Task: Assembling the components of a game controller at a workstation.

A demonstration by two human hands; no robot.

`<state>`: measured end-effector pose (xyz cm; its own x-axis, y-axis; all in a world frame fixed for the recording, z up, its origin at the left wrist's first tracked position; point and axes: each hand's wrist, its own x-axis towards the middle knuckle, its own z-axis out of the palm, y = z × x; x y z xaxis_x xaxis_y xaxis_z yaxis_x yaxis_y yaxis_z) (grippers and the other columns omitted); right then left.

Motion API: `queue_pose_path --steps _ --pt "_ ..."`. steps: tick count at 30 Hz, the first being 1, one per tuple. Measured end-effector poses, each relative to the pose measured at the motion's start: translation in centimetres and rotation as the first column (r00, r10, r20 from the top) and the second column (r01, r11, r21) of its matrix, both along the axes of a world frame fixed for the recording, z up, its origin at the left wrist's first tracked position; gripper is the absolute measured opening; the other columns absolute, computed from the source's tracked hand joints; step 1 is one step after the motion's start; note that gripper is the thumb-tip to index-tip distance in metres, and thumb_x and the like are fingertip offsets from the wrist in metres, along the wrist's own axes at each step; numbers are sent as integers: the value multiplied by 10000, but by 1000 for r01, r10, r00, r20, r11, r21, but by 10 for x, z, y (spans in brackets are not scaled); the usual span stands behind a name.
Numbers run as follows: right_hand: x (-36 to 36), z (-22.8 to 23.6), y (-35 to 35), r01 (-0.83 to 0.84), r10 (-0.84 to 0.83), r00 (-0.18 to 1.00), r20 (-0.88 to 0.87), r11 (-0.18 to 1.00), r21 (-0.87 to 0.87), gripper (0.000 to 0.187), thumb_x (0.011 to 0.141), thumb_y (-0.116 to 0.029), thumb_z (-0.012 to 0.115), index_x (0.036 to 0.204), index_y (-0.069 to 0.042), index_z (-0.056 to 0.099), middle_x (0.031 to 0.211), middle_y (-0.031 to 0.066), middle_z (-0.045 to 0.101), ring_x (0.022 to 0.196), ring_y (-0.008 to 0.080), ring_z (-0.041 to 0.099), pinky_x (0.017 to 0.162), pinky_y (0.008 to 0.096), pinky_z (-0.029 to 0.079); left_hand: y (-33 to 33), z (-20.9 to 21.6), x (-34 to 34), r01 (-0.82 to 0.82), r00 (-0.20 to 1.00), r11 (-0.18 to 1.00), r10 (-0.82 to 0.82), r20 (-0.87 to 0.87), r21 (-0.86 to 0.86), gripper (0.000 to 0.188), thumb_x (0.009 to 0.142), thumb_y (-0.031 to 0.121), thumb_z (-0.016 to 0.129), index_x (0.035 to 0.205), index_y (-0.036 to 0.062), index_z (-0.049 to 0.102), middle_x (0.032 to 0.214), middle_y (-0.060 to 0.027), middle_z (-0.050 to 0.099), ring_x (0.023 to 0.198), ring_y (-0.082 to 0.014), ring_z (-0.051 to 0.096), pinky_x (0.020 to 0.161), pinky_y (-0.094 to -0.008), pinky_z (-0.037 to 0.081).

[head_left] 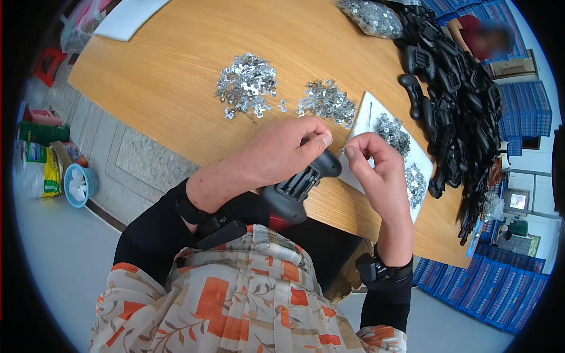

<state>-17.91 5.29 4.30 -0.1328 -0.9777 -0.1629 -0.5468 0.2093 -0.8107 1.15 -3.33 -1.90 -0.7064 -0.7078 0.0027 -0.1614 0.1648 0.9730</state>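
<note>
A black game controller lies back side up at the table's near edge, in front of my body, with its battery compartment uncovered. My left hand is above it, thumb and forefinger closed in a pinch; whatever they hold is hidden. To the right, my right hand is closed too, its thumb and forefinger pinching what looks like a small metal piece. Beyond my hands are two piles of small metal clips, a larger pile and a smaller pile.
A white board on the right bears a thin rod and more metal parts. Black controller shells are heaped along the right side. A bag of metal parts lies at the back. A person is at the far right.
</note>
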Motion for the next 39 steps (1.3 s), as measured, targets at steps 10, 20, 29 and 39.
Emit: queue_pose_path --steps 10,20,29,39 --pt "27 -31 17 -121 -31 946 -324 890 -440 125 811 -28 734 847 -83 628 740 51 592 717 242 581 743 359 444 -5 -1 1 -84 996 996 83 37 13 276 1023 232 593 1088 -24 676 891 -143 701 794 -212 664 718 -346 511" --pt "35 -39 12 -318 -42 830 -556 784 -534 189 749 -14 761 845 -94 620 765 41 580 761 258 577 791 393 416 -6 -7 -3 -96 994 995 96 43 1 300 1008 236 593 1052 -46 686 876 -211 701 786 -287 684 714 -381 520" --pt "37 -19 27 -361 -33 730 -682 829 -427 437 717 -28 768 1148 -84 722 876 39 619 818 230 595 802 380 424 -5 -3 -4 -124 988 990 129 83 -64 298 998 238 602 1059 -40 690 896 -222 706 799 -325 691 728 -388 526" --pt "28 -20 33 322 -239 899 367 929 -184 338 1030 -174 602 1322 -9 556 927 31 626 716 70 588 596 226 452 9 22 5 6 994 982 14 -106 189 291 1056 210 537 1171 -23 668 967 -49 699 907 -71 629 797 -269 522"
